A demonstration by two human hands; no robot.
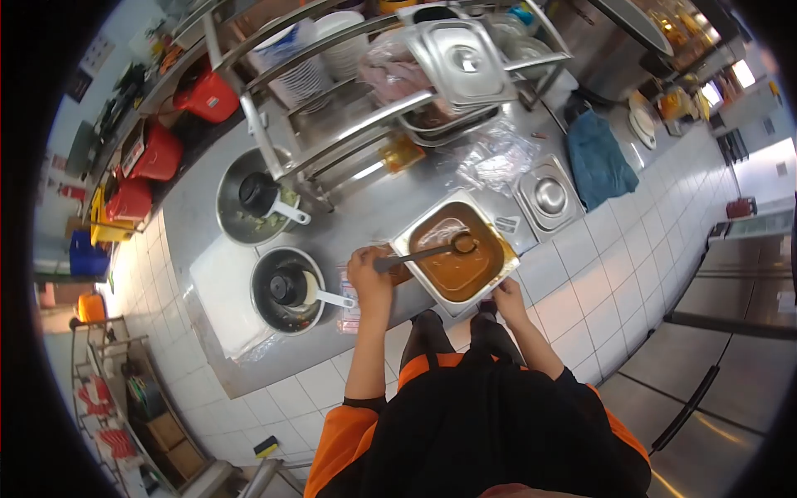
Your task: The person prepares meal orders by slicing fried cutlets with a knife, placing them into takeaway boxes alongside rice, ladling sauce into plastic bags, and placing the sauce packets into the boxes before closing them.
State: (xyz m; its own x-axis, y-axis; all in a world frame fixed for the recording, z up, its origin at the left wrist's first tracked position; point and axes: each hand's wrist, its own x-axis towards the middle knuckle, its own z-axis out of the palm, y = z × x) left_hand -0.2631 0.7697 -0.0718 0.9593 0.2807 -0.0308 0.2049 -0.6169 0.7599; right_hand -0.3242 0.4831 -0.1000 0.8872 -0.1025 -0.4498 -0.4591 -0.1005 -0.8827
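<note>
A square steel food pan (404, 241) with brown sauce (455, 278) stands near the table's front edge. A dark-handled ladle (427, 252) lies across it, its bowl in the sauce. My left hand (369, 272) is closed left of the pan, at the ladle's handle end and beside a brown, shiny thing (399, 270); what its fingers grip is unclear. My right hand (508, 300) has its fingers closed at the pan's near right corner. Left of my left hand, a steel bowl (259, 311) holds a black cup-like scoop (288, 287) with a white handle.
Another steel bowl (232, 222) with a scoop stands farther back. A steel lid (550, 197), clear plastic wrap (498, 158) and a blue cloth (599, 158) lie to the right. A metal rack (374, 116) rises behind. White sheets (228, 290) cover the table's left end.
</note>
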